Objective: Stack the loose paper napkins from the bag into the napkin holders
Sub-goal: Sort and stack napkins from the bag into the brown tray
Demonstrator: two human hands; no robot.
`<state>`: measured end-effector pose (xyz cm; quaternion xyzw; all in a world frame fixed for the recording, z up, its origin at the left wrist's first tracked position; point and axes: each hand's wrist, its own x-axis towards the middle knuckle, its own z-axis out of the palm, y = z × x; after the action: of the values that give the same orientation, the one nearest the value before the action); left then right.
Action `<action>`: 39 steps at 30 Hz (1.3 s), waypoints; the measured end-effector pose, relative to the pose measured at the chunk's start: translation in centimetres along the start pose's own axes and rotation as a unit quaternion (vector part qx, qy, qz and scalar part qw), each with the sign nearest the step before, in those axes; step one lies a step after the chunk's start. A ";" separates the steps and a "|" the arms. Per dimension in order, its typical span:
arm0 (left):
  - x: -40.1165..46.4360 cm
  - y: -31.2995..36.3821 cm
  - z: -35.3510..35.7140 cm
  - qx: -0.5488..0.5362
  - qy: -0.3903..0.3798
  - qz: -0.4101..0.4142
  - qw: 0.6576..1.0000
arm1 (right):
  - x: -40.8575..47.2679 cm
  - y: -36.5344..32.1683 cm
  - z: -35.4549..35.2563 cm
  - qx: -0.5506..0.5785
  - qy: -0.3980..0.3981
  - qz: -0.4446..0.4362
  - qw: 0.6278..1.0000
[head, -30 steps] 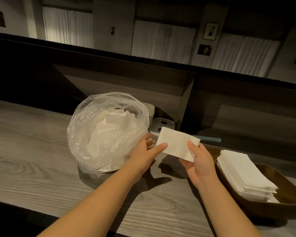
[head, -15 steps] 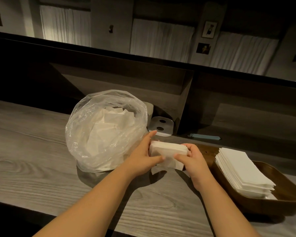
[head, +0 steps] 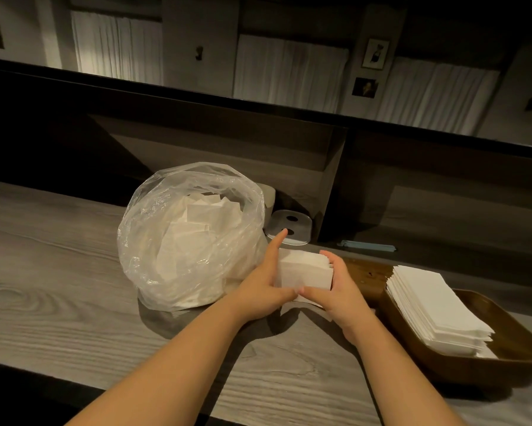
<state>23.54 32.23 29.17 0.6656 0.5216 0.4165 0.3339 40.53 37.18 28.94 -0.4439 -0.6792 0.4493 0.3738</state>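
Napkins [head: 304,270]: small stack squeezed between left hand [head: 266,284] and right hand [head: 340,287], above surface beside bag [head: 191,238], holder [head: 510,339] near right edge. Light, soft, slippery; best held by opposite edges, squared firmly.

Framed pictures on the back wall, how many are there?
2 are plain: a pale framed picture on the narrow wall strip at upper right, and a darker picture just below it. A dim dark patch at far upper left may be another.
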 end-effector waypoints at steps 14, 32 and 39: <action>-0.1 -0.2 -0.7 0.024 -0.025 0.002 0.999 | -0.2 -0.1 -0.3 -0.014 0.032 0.002 0.999; -0.3 2.1 -1.8 -0.117 0.128 -0.052 0.983 | -2.0 -5.5 -1.3 -0.100 0.050 -0.027 0.993; 1.3 12.1 -1.9 -0.081 0.091 0.052 0.991 | -4.1 -15.4 -7.2 -0.291 -0.007 -0.057 0.955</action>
<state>26.97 30.66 40.93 0.6216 0.4792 0.5330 0.3161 44.30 32.23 45.27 -0.4907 -0.8075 0.2128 0.2489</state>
